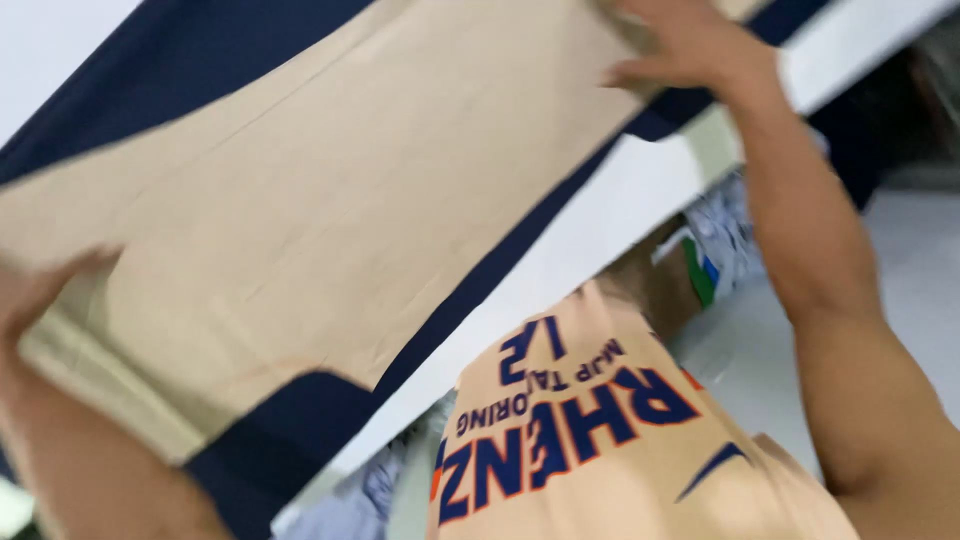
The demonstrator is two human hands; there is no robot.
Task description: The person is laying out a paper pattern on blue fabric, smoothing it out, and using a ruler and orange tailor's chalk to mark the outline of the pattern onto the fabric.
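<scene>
Spreading looks like the step in hand: the person holds a beige fabric panel stretched between both hands over dark navy cloth. The right hand closes on the panel's far top corner; the left hand grips its near edge, thumb on top. The next move probably calls for even tension, so the panel stays flat. Below, a beige jersey with navy lettering lies by the white worktop edge.
</scene>
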